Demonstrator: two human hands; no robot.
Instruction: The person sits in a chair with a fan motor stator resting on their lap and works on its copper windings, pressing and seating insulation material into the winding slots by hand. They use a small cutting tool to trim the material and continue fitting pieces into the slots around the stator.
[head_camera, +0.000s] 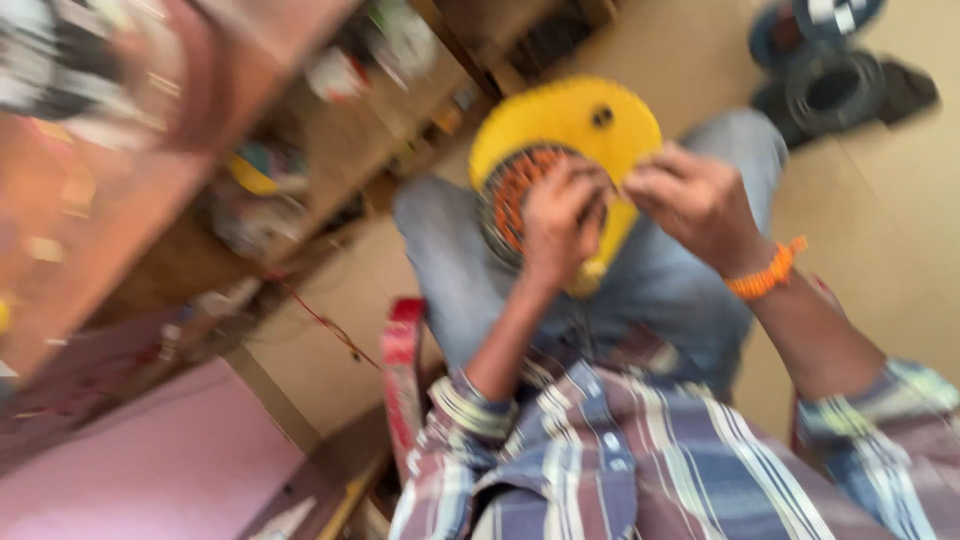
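**Two hands at a yellow disc held over the lap**

Nearest the camera is the plaid shirt (610, 470), purple with white and blue stripes, its cuffs pushed up the forearms. The view is blurred by motion, so fine detail cannot be read.

Left hand (556, 225): fingers curled and closed against the front of the yellow disc (585, 125), over a round core of orange winding (512, 195) set in a dark ring. Whether the fingers pinch a strand or only press on it cannot be told.

Right hand (695, 200): fingers bent and closed on the right edge of the disc, holding it; an orange beaded band (765, 275) sits on the wrist. The two hands lie just beside each other, fingertips nearly meeting.

The disc stands roughly upright above the knees, tilted slightly, with a small dark hole (601, 116) near its upper rim. Behind and below it are the grey-blue trousers (450, 270) of the seated person.

Outward from there: a red seat edge (405, 370) shows beside the left thigh. A thin red wire (325, 322) trails across the pale floor (890, 240). At upper right, well apart from the hands, lie dark coils (835, 90) of wire. At left stands a wooden shelf unit (330, 150) crowded with indistinct items, and a pink surface (170, 470) fills the lower left corner.
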